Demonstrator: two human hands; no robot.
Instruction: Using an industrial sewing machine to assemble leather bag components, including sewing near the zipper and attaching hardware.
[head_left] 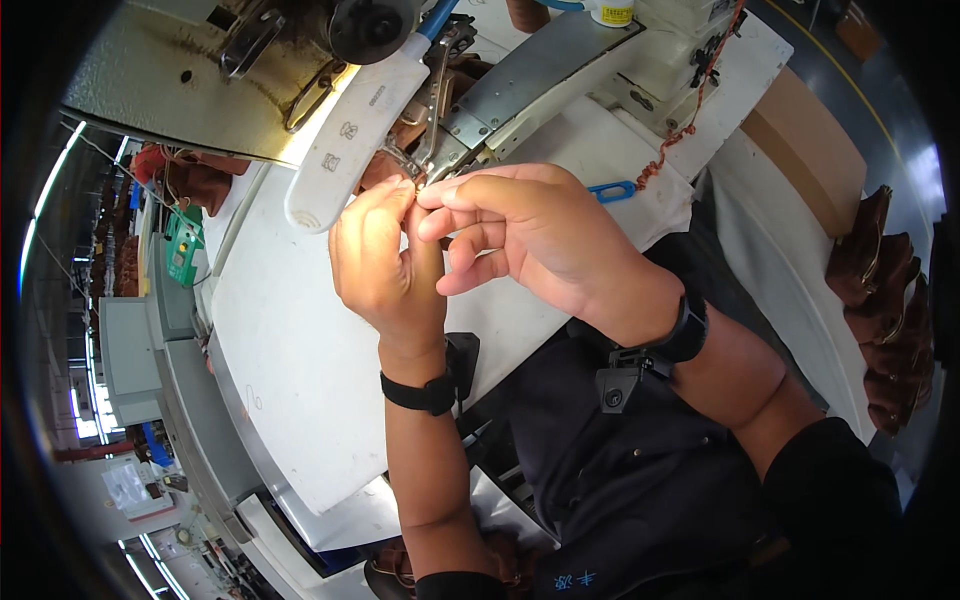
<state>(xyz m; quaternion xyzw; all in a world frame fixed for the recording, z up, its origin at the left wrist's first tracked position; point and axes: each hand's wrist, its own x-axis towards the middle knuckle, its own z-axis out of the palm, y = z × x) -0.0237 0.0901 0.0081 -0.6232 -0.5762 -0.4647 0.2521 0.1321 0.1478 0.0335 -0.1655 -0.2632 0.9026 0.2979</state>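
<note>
Both my hands meet at the needle area of an industrial sewing machine (470, 125). My left hand (385, 265) is closed, its thumb and forefinger pinched together just below the metal presser parts (405, 155). From the right, my right hand (545, 225) brings its thumb and forefinger together against the left fingertips, while its other fingers curl loosely. Whatever lies between the fingertips is too small to make out. Just beyond my left fingers a piece of brown leather (374, 168) shows, partly covered by a white machine lever or guard (350, 140).
A white worktable (290, 350) spreads below my hands. Orange thread (668, 150) hangs by a blue-handled tool (612, 191) on the right. Brown leather pieces (885, 320) are heaped at far right near a cardboard box (805, 150). The machine head (200, 70) overhangs the upper left.
</note>
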